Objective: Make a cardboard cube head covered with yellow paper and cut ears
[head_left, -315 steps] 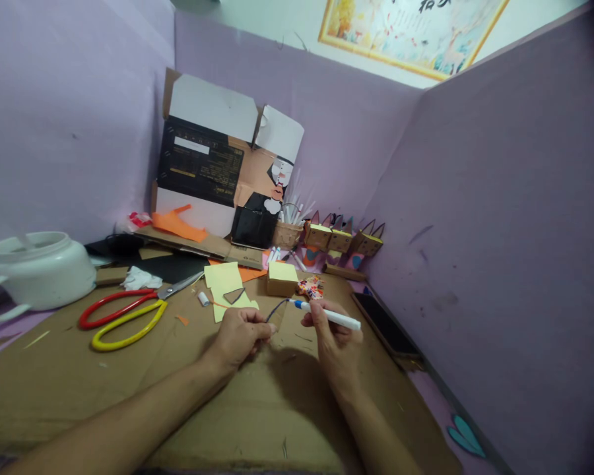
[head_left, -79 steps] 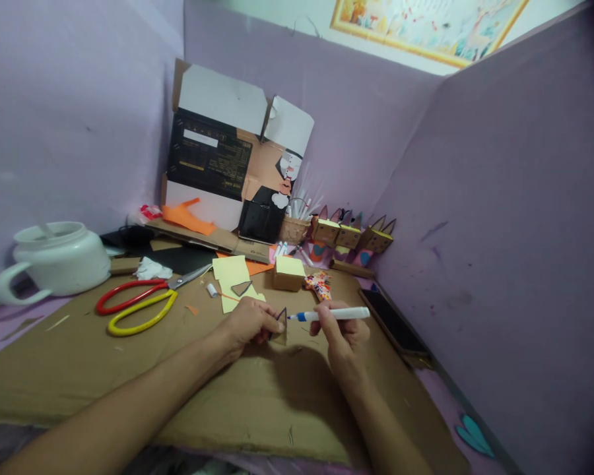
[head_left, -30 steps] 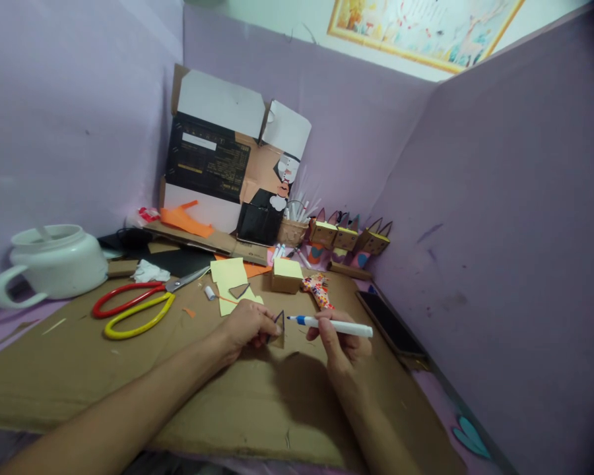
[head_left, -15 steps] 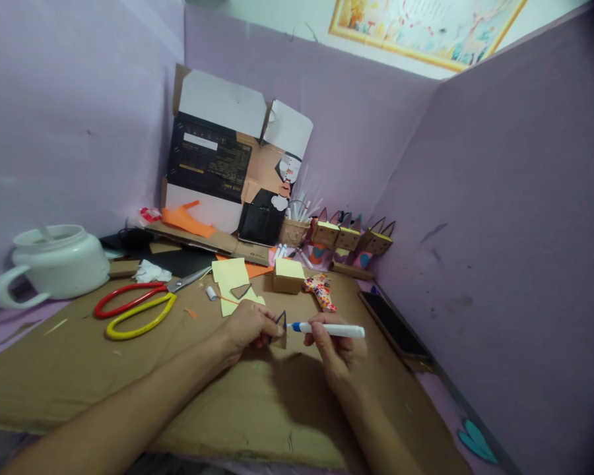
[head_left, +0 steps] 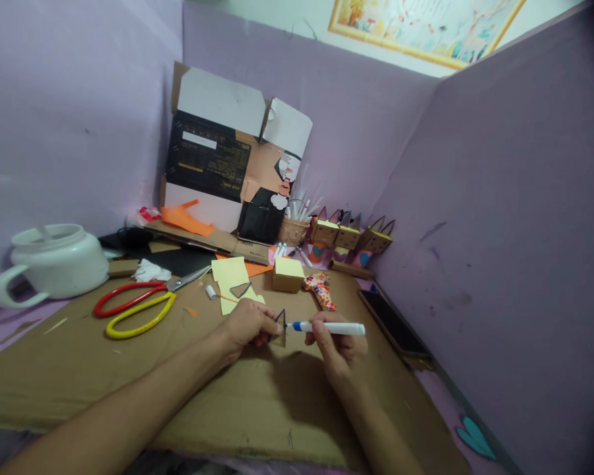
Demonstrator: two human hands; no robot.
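My left hand pinches a small cardboard triangle with a dark outline along its edges. In my right hand is a white marker with a blue collar, its tip at the triangle's right edge. Just beyond my left hand, a second dark-edged triangle lies on pale yellow paper. A white marker cap rests left of that paper. Behind my hands sits a small cardboard box with a yellow top, and beside it a patterned piece.
Scissors with red and yellow handles lie left, near a white mug. A dark phone lies right. An unfolded carton leans at the back, with a pen basket and several eared cardboard figures alongside.
Both hands stay almost in place, with the marker tip still at the triangle's right edge. The whole view has shifted very slightly.
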